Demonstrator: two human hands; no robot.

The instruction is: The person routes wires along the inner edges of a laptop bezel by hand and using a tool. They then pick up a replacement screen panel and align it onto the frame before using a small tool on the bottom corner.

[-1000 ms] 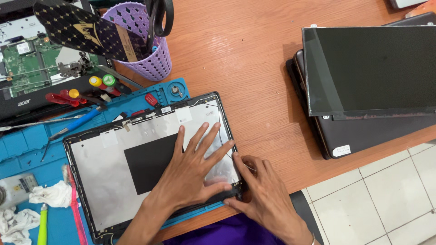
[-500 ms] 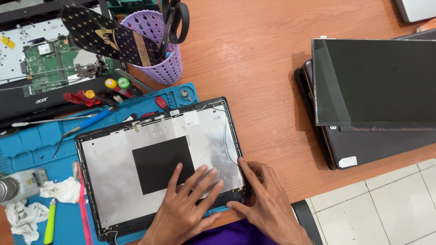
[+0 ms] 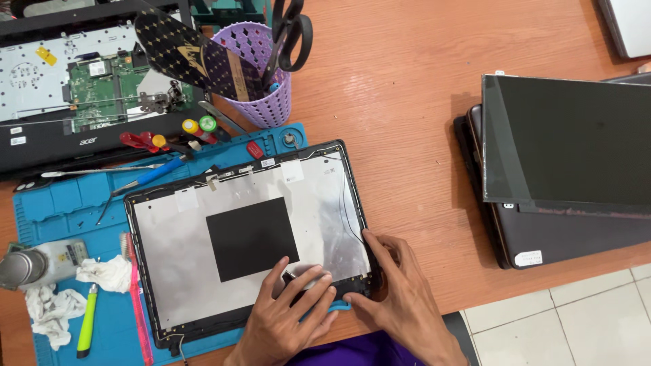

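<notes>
On the blue work mat (image 3: 61, 203), near the desk's front edge, lies the laptop lid shell (image 3: 247, 237), silver-lined with a black square patch at centre. The left hand (image 3: 288, 318) presses open-fingered on its near right corner; the right hand (image 3: 400, 298) pinches that corner's rim. Prying too hard there could, I'd judge, crack the thin frame or snag the cable along the right edge.

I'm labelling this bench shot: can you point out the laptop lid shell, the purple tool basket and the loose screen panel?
Laptop lid shell (image 3: 251, 237): head view, on its black centre patch.
Purple tool basket (image 3: 266, 102): head view, on its perforated wall.
Loose screen panel (image 3: 569, 142): head view, on its dark glass face.
</notes>
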